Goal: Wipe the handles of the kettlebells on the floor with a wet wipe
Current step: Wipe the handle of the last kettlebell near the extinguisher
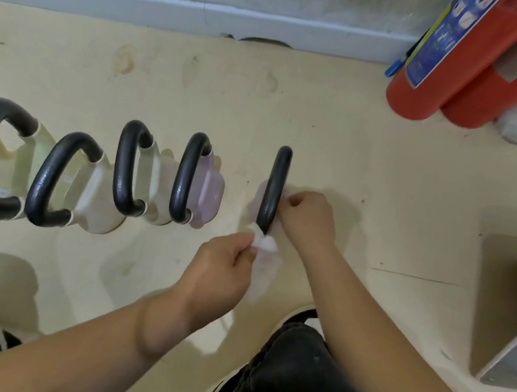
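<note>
Head view: I record my left hand pinching the wet wipe at six o'clock of the rightmost kettlebell handle, and my right hand at its three o'clock, fingers curled, their hold unclear.

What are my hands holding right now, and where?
Left hand pinches the bunched wet wipe at the near end of the handle. Right hand is curled beside that handle; what it holds cannot be told.

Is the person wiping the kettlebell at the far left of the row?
No, the left hand pinches the wet wipe at the rightmost kettlebell's handle.
</note>
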`<state>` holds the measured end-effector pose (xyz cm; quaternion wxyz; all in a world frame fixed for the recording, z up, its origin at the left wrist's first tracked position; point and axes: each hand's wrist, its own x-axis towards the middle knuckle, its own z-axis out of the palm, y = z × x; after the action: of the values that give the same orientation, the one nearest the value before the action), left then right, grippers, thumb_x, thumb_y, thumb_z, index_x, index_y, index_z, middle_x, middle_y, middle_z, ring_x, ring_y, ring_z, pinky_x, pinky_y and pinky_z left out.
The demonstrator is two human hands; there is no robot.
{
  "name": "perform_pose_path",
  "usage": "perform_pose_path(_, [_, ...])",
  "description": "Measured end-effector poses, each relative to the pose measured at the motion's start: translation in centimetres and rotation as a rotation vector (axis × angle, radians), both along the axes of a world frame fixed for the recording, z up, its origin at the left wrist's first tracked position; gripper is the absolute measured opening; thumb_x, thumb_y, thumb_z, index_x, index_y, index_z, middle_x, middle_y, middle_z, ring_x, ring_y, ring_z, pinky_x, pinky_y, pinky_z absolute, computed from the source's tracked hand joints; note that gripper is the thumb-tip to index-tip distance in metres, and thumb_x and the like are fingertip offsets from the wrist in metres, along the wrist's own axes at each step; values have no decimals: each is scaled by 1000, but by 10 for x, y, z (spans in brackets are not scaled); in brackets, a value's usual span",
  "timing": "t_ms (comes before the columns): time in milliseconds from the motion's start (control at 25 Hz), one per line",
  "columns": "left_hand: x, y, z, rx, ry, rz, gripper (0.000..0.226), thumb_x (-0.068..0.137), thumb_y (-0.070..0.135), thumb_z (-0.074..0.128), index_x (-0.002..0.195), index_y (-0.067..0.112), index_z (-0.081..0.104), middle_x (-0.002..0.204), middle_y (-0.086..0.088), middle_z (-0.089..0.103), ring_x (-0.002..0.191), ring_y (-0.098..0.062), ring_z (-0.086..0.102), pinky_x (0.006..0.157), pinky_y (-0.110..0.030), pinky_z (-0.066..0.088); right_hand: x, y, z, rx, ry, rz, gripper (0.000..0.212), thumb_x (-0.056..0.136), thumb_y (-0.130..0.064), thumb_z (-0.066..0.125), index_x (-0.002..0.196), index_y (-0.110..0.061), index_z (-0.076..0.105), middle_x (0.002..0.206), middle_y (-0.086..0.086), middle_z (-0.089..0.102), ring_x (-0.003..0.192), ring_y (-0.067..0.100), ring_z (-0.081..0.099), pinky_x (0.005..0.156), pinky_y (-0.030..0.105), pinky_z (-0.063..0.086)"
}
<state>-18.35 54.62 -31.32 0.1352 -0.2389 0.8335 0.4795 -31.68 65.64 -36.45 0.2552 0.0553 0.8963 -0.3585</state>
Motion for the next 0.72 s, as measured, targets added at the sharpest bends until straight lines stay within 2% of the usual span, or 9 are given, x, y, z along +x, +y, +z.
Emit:
perform_pose_path(80, [-8, -13, 12, -47, 7, 64, 32, 104, 18, 46, 76, 7, 54, 63, 1, 50, 59, -14, 45, 56, -26, 40, 2, 0, 22, 124, -35, 116, 21, 82, -26, 57, 67, -14, 64, 61, -2, 62, 58, 22, 62, 50, 24, 39])
perform_pose_path(240, [-22, -34, 53, 53, 17, 169, 31, 104, 21, 44, 93, -5, 55, 78, -18, 55, 68, -22, 53, 65, -34, 49, -5, -2, 88, 140, -76, 240, 29, 85, -34, 59, 73, -11, 69, 76, 7, 74, 73, 27, 73, 66, 36, 59])
perform_pose_path(320, [-24, -45, 73, 115, 9, 203, 28, 102, 27, 47, 99, 2, 59, 87, -16, 64, 75, -29, 63, 71, -41, 58, -8, -13, 135, 169, -41, 332, 34, 88, -35, 60, 71, -7, 66, 76, 9, 73, 71, 29, 70, 65, 37, 57])
perform_pose_path(360, [-24, -51, 86, 162, 18, 231, 24, 101, 28, 49, 103, 8, 62, 90, -12, 67, 78, -29, 66, 70, -40, 59, -8, -23, 160, 168, -13, 392, 36, 89, -35, 60, 72, -3, 66, 75, 12, 72, 69, 31, 69, 62, 34, 53])
perform_pose_path(440, [-24, -68, 114, 200, 54, 292, 14, 100, 29, 53, 108, 22, 63, 94, -5, 68, 76, -20, 64, 59, -29, 52, -8, -53, 209, 177, 46, 512, 39, 91, -34, 60, 79, 1, 72, 79, 16, 76, 70, 33, 72, 58, 31, 52])
perform_pose_path(520, [-20, -97, 148, 177, 114, 326, 7, 99, 27, 56, 105, 28, 61, 91, 0, 69, 70, -15, 64, 50, -23, 49, -5, -97, 252, 220, 73, 639, 38, 94, -35, 58, 91, -2, 76, 85, 13, 79, 75, 27, 76, 63, 33, 58])
perform_pose_path(600, [-16, -135, 177, 165, 220, 283, 9, 95, 17, 58, 99, 23, 64, 83, 1, 70, 65, -16, 65, 52, -21, 48, -5, -145, 286, 241, 87, 743, 35, 95, -36, 59, 99, -5, 75, 88, 9, 79, 83, 25, 78, 75, 38, 64])
perform_pose_path(720, [1, -205, 221, 149, 275, 251, 19, 86, -1, 59, 83, 12, 72, 75, 1, 70, 61, -16, 63, 56, -25, 51, 4, -222, 325, 204, 118, 807, 33, 97, -36, 59, 105, -6, 71, 93, 9, 78, 89, 26, 78, 82, 44, 64])
